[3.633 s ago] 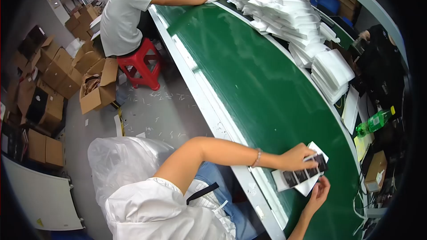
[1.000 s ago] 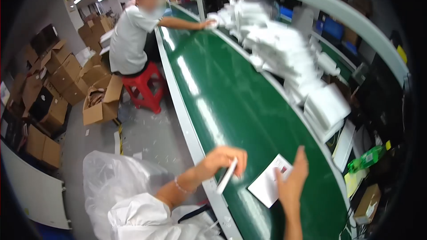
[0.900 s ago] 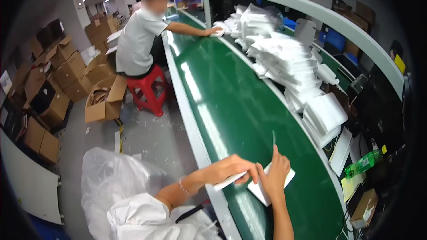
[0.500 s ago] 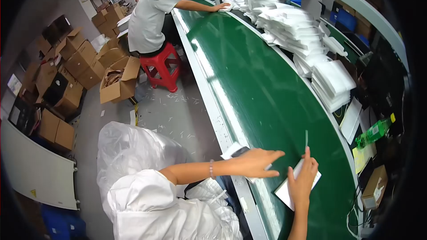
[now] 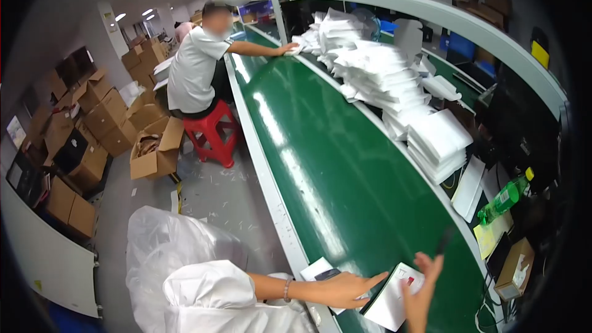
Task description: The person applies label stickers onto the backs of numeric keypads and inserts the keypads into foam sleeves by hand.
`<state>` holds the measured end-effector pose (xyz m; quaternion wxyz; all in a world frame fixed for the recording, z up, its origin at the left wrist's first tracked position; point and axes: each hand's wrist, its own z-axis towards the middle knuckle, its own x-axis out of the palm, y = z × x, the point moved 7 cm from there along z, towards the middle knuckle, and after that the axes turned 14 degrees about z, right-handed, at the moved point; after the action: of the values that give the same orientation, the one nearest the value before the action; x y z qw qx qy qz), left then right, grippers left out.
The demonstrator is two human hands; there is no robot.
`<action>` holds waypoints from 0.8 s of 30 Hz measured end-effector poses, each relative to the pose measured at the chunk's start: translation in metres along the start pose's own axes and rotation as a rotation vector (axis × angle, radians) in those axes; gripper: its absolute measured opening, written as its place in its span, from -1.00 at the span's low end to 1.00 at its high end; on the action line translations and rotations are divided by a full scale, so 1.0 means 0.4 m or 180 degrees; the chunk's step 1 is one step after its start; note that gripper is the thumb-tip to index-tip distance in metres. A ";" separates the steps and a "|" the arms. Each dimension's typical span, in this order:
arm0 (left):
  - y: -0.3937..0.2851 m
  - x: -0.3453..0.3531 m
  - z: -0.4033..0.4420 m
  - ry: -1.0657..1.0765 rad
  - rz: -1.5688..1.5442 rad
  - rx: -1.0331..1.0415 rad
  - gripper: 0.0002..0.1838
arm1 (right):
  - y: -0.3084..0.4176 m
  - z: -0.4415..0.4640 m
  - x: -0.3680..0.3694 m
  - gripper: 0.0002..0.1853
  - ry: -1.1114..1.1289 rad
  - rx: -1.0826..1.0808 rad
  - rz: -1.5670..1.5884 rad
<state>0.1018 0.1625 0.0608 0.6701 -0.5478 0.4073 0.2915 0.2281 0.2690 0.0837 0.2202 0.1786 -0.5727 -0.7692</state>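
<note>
A thin white box [image 5: 383,308] with small print and a red mark on its face lies tilted on the green belt [image 5: 345,179] near me. My left hand [image 5: 345,290], wearing a beaded bracelet, reaches from the left with its index finger stretched toward the box's edge. My right hand [image 5: 424,287] is over the box's right side, thumb at its face and fingers apart, somewhat blurred. A dark narrow blurred thing [image 5: 444,240] shows just beyond its fingertips; whether they touch it I cannot tell. Beside my left hand lie a white packet [image 5: 316,269] and a dark object [image 5: 327,274].
A long heap of white pouches [image 5: 376,80] lines the belt's far side. A green bottle [image 5: 505,197] and an open carton [image 5: 515,269] stand at the right. Another person [image 5: 194,71] sits on a red stool [image 5: 213,134], one hand at the heap. Plastic bag [image 5: 179,243] at left.
The view has tilted up. The box now shows its printed face. The pale strip at my right index fingertip is gone; a dark blur appears there. My left index finger has come nearer the box.
</note>
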 end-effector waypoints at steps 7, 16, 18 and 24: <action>0.052 -0.012 -0.020 0.0000 -0.0418 0.0327 -0.33 | 0.431 0.084 -0.132 -0.59 -0.0416 -0.1367 -0.0035; 0.129 -0.059 -0.050 -0.0077 -0.0608 0.0044 -0.39 | 0.289 0.130 -0.056 -0.58 -0.0918 -0.0674 0.1573; 0.136 -0.063 -0.052 -0.0188 -0.0563 0.0041 -0.41 | 0.234 0.108 -0.035 -0.58 -0.0979 -0.0425 0.1917; 0.118 -0.053 -0.049 -0.0043 -0.0792 0.0022 -0.42 | -0.159 -0.081 0.033 -0.57 -0.1529 0.0078 0.3018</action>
<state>0.0474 0.1554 0.0545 0.7057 -0.5899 0.3326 0.2084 0.2255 0.2514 0.0133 0.4043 -0.2786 -0.6339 -0.5977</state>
